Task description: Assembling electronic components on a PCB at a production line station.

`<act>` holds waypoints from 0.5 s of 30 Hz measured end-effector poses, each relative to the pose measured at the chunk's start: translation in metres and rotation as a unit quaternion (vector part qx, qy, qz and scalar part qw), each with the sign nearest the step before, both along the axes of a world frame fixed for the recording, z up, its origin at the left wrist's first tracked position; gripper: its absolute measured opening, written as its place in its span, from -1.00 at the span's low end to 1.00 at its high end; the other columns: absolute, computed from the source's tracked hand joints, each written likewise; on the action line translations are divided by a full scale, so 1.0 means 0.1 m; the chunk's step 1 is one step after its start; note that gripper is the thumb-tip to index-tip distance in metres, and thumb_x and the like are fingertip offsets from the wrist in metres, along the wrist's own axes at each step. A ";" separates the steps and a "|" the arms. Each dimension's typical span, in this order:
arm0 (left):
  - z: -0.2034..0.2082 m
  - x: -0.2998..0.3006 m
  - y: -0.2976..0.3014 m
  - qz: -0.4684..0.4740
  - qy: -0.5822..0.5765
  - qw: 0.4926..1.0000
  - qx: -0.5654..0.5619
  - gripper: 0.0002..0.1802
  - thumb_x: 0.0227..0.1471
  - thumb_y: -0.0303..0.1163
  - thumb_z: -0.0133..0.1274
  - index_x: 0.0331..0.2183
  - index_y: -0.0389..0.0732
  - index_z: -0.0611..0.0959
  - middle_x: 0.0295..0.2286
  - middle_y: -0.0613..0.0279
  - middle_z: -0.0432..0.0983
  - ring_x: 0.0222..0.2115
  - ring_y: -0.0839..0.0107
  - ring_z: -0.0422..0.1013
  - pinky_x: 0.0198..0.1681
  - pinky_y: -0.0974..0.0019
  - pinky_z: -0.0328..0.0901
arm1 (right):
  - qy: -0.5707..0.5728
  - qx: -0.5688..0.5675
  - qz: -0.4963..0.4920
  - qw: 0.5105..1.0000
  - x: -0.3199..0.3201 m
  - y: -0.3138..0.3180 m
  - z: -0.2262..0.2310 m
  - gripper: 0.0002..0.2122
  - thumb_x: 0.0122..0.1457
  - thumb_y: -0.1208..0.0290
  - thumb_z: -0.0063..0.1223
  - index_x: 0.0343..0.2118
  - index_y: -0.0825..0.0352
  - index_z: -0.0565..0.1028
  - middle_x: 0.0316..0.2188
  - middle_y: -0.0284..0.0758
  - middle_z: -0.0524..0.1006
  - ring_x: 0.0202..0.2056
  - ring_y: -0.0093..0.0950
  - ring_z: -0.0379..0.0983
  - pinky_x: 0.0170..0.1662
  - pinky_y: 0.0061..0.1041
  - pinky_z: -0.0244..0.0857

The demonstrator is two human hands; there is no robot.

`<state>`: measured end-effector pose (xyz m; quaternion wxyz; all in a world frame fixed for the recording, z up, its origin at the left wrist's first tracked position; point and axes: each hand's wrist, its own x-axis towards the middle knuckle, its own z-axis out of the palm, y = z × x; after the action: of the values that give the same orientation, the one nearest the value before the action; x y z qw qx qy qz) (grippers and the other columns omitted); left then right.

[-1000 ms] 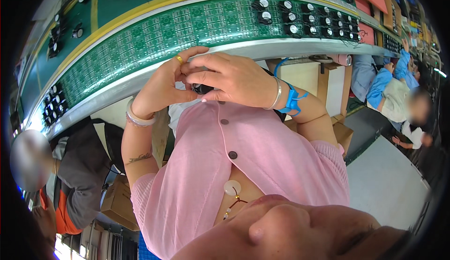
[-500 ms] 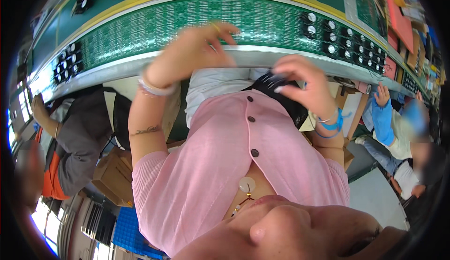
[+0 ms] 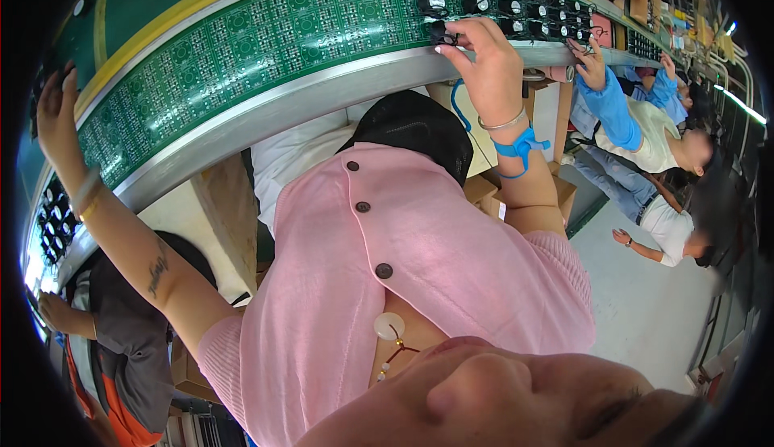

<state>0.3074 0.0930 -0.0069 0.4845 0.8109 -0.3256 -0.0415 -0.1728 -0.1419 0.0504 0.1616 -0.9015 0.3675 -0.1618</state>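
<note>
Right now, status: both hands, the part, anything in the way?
Right hand holds black component at green circuit board. Left hand stretched far left, grip unclear. Co-worker's hand farther right, clear of right hand.

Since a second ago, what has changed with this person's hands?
The left hand has parted from the right hand and reached far left; the right hand has moved forward and right, pinching a small black component at the green printed circuit boards. The round, white-topped black components at right look unchanged.
</note>
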 end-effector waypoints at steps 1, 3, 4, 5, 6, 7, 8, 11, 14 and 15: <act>0.29 -0.54 -0.13 -0.010 0.045 0.998 -0.033 -0.49 0.03 -0.29 0.07 -0.06 -0.43 0.39 -0.16 0.03 0.47 -0.13 0.34 0.41 -0.07 0.44 0.30 | 0.012 -0.009 0.010 1.000 0.00 -0.02 0.00 -0.77 -0.15 0.51 0.24 -0.36 0.28 0.49 -0.41 -0.36 0.46 -0.47 -0.42 0.46 -0.43 -0.50 0.33; 0.46 -0.95 -0.08 -0.014 0.094 0.993 -0.062 -0.52 0.08 -0.32 0.00 -0.04 -0.45 0.37 -0.11 -0.03 0.42 -0.09 0.31 0.38 -0.05 0.42 0.30 | 0.021 -0.008 0.015 1.000 0.02 -0.05 0.00 -0.77 -0.15 0.49 0.25 -0.36 0.28 0.49 -0.42 -0.36 0.45 -0.47 -0.42 0.46 -0.43 -0.50 0.33; 0.42 -1.02 -0.04 -0.065 0.206 0.971 -0.104 -0.54 0.09 -0.34 -0.03 -0.05 -0.46 0.38 -0.06 -0.03 0.37 -0.08 0.28 0.37 -0.07 0.43 0.31 | 0.025 -0.011 0.020 0.999 0.03 -0.08 0.01 -0.76 -0.16 0.48 0.25 -0.37 0.28 0.49 -0.42 -0.36 0.45 -0.48 -0.43 0.46 -0.44 -0.49 0.33; 0.38 -1.09 -0.01 -0.113 0.314 0.932 -0.145 -0.56 0.10 -0.37 -0.07 -0.06 -0.48 0.38 -0.01 -0.04 0.31 -0.06 0.25 0.36 -0.10 0.43 0.32 | 0.031 -0.007 0.022 0.999 0.04 -0.11 0.01 -0.76 -0.16 0.48 0.25 -0.37 0.28 0.49 -0.42 -0.36 0.45 -0.48 -0.43 0.46 -0.44 -0.49 0.33; 0.32 -1.18 0.02 -0.140 0.368 0.902 -0.177 -0.59 0.10 -0.39 -0.09 -0.05 -0.46 0.37 -0.01 -0.06 0.29 -0.09 0.26 0.37 -0.17 0.48 0.34 | 0.042 -0.005 0.026 0.999 0.05 -0.13 0.02 -0.77 -0.16 0.48 0.25 -0.37 0.28 0.49 -0.42 -0.36 0.45 -0.48 -0.42 0.46 -0.44 -0.49 0.33; 0.26 -1.31 0.01 -0.166 0.420 0.867 -0.210 -0.61 0.11 -0.41 -0.12 -0.05 -0.44 0.36 0.00 -0.08 0.26 -0.12 0.28 0.38 -0.25 0.52 0.35 | 0.051 -0.004 0.029 0.998 0.06 -0.15 0.02 -0.77 -0.16 0.47 0.25 -0.38 0.28 0.49 -0.42 -0.37 0.45 -0.48 -0.41 0.47 -0.44 -0.49 0.33; 0.25 -1.41 -0.05 -0.167 0.459 0.843 -0.223 -0.58 0.10 -0.40 -0.13 -0.03 -0.44 0.34 -0.03 -0.04 0.27 -0.21 0.33 0.38 -0.32 0.55 0.30 | 0.056 -0.001 0.026 0.998 0.10 -0.14 0.00 -0.77 -0.16 0.47 0.25 -0.38 0.28 0.49 -0.42 -0.37 0.45 -0.48 -0.41 0.47 -0.44 -0.49 0.33; 0.16 -1.65 -0.14 -0.144 0.498 0.826 -0.220 -0.51 0.08 -0.28 -0.08 -0.02 -0.40 0.33 -0.08 -0.06 0.31 -0.33 0.46 0.30 -0.40 0.55 0.19 | 0.056 -0.014 0.032 0.998 0.18 -0.15 -0.07 -0.77 -0.17 0.47 0.26 -0.38 0.28 0.50 -0.42 -0.37 0.45 -0.48 -0.40 0.46 -0.44 -0.48 0.33; 0.17 -1.79 -0.18 -0.123 0.535 0.811 -0.203 -0.47 0.09 -0.22 -0.08 -0.01 -0.38 0.32 -0.09 -0.07 0.33 -0.36 0.49 0.29 -0.39 0.54 0.19 | 0.060 -0.017 0.032 0.998 0.22 -0.13 -0.09 -0.77 -0.18 0.47 0.27 -0.39 0.27 0.50 -0.42 -0.36 0.45 -0.49 -0.38 0.46 -0.45 -0.47 0.32; 0.19 -1.83 -0.19 -0.122 0.536 0.811 -0.202 -0.47 0.09 -0.22 -0.08 -0.01 -0.38 0.32 -0.09 -0.07 0.33 -0.36 0.49 0.29 -0.39 0.54 0.19 | 0.065 -0.021 0.027 0.997 0.23 -0.12 -0.08 -0.77 -0.18 0.47 0.27 -0.40 0.28 0.50 -0.43 -0.36 0.45 -0.49 -0.37 0.45 -0.45 -0.47 0.32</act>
<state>0.1245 0.0740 0.0123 0.7259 0.4977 -0.1110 -0.4616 -0.1498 -0.1537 0.0427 0.1226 -0.9227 0.3497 -0.1061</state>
